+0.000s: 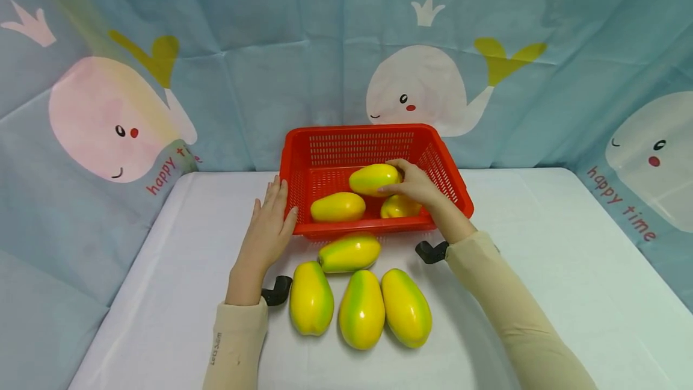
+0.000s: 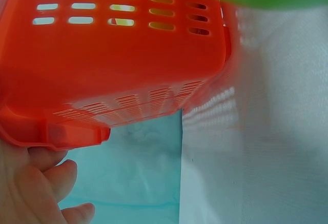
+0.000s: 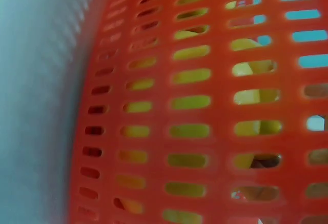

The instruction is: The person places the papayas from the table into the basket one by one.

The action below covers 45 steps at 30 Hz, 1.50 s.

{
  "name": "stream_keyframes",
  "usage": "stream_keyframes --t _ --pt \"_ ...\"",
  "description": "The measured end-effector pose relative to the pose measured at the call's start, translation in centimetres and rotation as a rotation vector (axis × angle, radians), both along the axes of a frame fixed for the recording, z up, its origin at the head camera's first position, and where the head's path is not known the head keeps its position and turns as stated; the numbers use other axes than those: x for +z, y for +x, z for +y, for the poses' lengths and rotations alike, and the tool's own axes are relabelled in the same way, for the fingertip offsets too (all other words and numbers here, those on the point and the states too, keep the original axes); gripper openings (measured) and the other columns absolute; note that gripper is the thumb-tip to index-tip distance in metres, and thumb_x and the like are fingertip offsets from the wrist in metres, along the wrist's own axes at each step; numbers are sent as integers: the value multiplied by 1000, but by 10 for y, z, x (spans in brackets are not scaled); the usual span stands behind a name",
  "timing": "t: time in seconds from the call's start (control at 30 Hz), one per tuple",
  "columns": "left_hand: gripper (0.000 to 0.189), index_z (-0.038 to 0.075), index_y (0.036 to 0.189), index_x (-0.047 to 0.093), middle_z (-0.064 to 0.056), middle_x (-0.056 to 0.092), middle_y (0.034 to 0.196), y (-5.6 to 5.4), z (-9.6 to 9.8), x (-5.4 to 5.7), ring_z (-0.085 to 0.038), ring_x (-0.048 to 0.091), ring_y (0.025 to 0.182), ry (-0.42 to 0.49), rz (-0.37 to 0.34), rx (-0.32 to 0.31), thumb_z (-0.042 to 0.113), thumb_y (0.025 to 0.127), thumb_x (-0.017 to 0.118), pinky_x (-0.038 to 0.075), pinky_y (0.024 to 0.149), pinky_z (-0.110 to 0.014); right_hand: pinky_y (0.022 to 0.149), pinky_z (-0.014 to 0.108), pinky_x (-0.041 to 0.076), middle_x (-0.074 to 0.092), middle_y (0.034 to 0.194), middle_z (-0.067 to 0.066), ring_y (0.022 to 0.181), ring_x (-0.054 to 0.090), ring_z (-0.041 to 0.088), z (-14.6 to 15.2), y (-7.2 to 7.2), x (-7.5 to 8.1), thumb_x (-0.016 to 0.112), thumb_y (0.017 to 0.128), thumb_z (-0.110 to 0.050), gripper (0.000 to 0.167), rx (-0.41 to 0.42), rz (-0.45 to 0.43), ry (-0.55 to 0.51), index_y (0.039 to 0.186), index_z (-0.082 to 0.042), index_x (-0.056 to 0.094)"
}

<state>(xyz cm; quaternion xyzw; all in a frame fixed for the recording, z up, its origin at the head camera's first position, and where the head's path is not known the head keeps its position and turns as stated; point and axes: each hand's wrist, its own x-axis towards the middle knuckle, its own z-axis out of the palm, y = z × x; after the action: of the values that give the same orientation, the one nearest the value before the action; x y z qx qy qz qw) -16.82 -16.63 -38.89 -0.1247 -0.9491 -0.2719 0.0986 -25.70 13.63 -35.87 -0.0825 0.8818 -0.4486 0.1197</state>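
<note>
A red plastic basket (image 1: 373, 227) holds several yellow papayas. My right hand (image 1: 414, 185) reaches inside and grips a papaya (image 1: 372, 179) by its right end, thumb on the near side. Beneath that hand lies another papaya (image 1: 399, 206), partly covered, and to its left a papaya (image 1: 338, 207) rests on its side. My left hand (image 1: 267, 227) lies along the basket's left rim, fingers extended. In the left wrist view its fingers (image 2: 56, 178) touch the rim from outside. The right wrist view shows only the slotted basket wall (image 3: 215, 116), with yellow fruit behind it.
In front of the basket a papaya (image 1: 351, 253) lies sideways on the white table (image 1: 541, 269). Nearer are a left papaya (image 1: 311, 298), a middle papaya (image 1: 361, 310) and a right papaya (image 1: 406, 307). A blue whale-print curtain (image 1: 281, 77) hangs behind. Black wrist mounts (image 1: 277, 291) show beside the sleeves.
</note>
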Motion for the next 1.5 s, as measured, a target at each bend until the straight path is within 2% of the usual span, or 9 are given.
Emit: stream_keyframes --t 0.5,0.93,1.17,1.37,1.5 --pt "62 -2 149 19 -15 11 157 3 -4 0 -31 10 143 12 -23 9 29 99 42 10 110 -59 99 43 40 53 126 15 110 49 30 -15 -9 -6 74 81 -30 71 94 -5 135 139 -6 40" --pt "63 -1 149 19 -14 10 157 2 -4 1 -29 10 143 7 -15 14 29 99 42 11 110 -59 101 45 39 52 129 15 113 49 31 -12 -8 -2 76 79 -28 72 60 46 182 139 -6 42" --pt "62 -2 149 19 -15 11 157 1 -3 1 -30 10 143 16 -10 8 28 99 42 10 110 -59 105 45 35 48 137 17 127 43 31 -7 -7 0 74 82 -21 66 10 77 100 138 -2 43" --pt "61 -4 148 21 -16 12 156 -1 -1 -1 -32 12 143 13 2 -4 26 99 41 10 110 -59 101 44 40 48 138 15 126 44 29 -3 0 3 72 84 -21 61 -32 93 25 136 -4 46" --pt "60 -3 148 21 -16 11 156 -1 0 -2 -31 11 143 10 7 -5 26 100 41 10 110 -58 99 43 42 50 137 13 126 46 28 1 8 6 71 84 -22 58 -17 137 -14 135 -5 48"
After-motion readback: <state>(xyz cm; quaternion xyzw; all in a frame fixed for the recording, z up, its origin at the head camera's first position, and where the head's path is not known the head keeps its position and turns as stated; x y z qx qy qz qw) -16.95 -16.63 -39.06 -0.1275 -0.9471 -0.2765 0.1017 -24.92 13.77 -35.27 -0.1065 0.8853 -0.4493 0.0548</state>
